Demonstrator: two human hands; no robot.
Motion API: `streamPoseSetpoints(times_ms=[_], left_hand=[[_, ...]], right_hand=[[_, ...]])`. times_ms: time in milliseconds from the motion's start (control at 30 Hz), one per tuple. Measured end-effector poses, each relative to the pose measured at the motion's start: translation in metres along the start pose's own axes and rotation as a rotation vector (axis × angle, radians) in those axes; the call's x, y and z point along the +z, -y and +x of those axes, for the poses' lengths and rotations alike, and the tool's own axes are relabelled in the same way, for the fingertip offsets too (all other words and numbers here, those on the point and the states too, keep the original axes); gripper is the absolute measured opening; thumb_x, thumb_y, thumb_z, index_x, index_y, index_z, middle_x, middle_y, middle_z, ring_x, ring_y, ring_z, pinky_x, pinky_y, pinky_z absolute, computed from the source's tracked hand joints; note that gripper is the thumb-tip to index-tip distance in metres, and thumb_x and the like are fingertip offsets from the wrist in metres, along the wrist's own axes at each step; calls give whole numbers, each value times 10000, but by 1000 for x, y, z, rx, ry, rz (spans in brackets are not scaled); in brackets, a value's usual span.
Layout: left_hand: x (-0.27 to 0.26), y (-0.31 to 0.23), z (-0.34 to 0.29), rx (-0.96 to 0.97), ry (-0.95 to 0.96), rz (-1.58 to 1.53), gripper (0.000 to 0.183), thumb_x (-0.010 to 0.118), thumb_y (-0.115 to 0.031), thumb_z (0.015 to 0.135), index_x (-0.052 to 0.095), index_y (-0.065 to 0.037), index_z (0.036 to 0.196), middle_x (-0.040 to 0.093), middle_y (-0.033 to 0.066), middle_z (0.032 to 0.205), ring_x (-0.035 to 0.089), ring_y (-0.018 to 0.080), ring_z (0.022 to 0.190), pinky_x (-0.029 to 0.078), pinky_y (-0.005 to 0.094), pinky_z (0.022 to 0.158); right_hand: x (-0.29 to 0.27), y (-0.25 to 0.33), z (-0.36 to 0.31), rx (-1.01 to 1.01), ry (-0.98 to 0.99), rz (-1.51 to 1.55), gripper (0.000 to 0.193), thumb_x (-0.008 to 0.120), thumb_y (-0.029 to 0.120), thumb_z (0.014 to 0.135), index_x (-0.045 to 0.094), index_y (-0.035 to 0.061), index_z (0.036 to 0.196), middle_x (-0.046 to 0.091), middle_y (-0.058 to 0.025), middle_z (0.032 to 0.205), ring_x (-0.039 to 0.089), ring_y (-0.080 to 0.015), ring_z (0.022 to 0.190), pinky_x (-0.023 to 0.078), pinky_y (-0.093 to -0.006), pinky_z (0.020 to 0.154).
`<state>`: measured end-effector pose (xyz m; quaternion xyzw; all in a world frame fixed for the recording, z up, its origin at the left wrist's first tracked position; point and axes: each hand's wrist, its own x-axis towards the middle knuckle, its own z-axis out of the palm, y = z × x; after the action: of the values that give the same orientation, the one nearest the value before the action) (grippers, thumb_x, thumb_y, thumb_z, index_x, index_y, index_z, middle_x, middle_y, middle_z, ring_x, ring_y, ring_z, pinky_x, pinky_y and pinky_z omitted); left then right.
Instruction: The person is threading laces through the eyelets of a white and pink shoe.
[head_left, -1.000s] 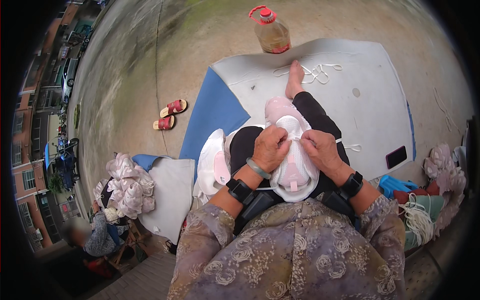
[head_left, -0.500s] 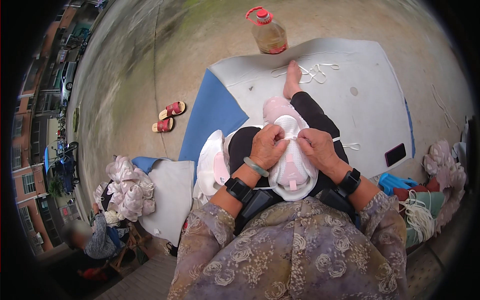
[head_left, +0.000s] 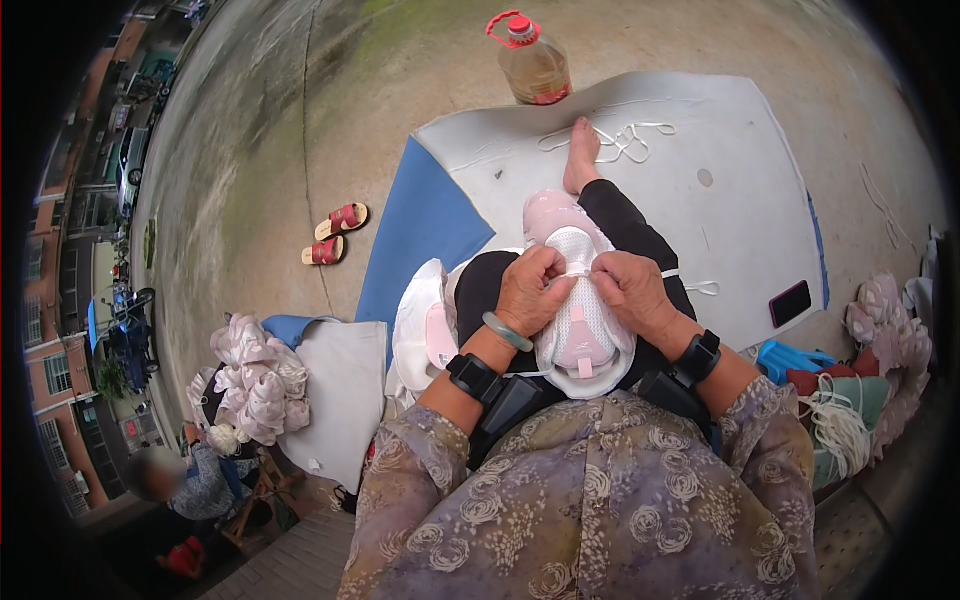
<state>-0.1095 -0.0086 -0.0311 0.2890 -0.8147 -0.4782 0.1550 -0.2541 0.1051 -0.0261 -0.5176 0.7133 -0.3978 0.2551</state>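
A pink and white shoe upper [head_left: 580, 335] lies across my lap, its pink toe end pointing away from me and its tongue toward me. My left hand [head_left: 536, 290] pinches a white shoelace [head_left: 578, 272] at the left side of the lacing. On the other side my right hand [head_left: 634, 293] has its fingers closed on the same lace, which runs short and taut between both hands. The fingertips hide the eyelets. Beside my left thigh rests another white and pink shoe upper [head_left: 425, 330].
A white mat [head_left: 740, 210] with a blue underside carries loose white laces [head_left: 625, 140] and a phone [head_left: 790, 304]. Beyond it stands an oil bottle [head_left: 535, 68]. Red sandals [head_left: 335, 233] lie left. Shoe-upper piles [head_left: 262, 380] flank me; a person [head_left: 205, 485] sits lower left.
Both hands stay at the lacing, fingers still closed on the lace. The whole view has shifted very slightly; nothing else has clearly moved.
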Motion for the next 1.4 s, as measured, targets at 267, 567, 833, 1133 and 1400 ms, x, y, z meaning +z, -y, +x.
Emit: streamPoseSetpoints(times_ms=[267, 567, 833, 1133, 1400], left_hand=[[-1, -3, -2, -53, 7, -36, 177, 669, -90, 692, 518, -26, 760, 499, 63, 696, 488, 176, 596, 430, 274, 562], [-3, -6, -12, 60, -73, 56, 182, 680, -77, 686, 540, -35, 794, 516, 41, 705, 496, 147, 612, 428, 252, 571], [-5, -12, -22, 66, -137, 362, 247, 634, -164, 673, 520, -54, 863, 538, 117, 783, 523, 317, 728, 428, 409, 649], [-5, -25, -26, -141, 35, 388, 275, 574, -256, 795, 474, -29, 913, 574, 195, 793, 574, 384, 765, 448, 452, 661], [6, -10, -50, -30, -127, 432, 195, 512, -191, 826, 445, -51, 943, 595, 220, 720, 591, 416, 703, 460, 482, 628]], right_hand=[[2, -3, 4, -40, 0, -70, 98, 541, 132, 772, 547, 38, 744, 560, -152, 700, 573, -328, 681, 441, -413, 615], [8, -13, 5, -66, 90, 188, 68, 558, 131, 774, 575, 67, 791, 562, -127, 708, 567, -320, 691, 443, -395, 625], [22, -3, 3, -201, -63, -112, 83, 556, 118, 793, 539, 64, 854, 565, -128, 782, 573, -316, 753, 450, -389, 644], [29, -9, -9, -41, -169, -121, 99, 473, 158, 851, 496, 63, 845, 528, -142, 776, 542, -339, 775, 420, -442, 664], [51, -6, -19, -148, -183, -278, 93, 467, 159, 834, 487, 71, 858, 522, -132, 812, 527, -328, 810, 385, -438, 675]])
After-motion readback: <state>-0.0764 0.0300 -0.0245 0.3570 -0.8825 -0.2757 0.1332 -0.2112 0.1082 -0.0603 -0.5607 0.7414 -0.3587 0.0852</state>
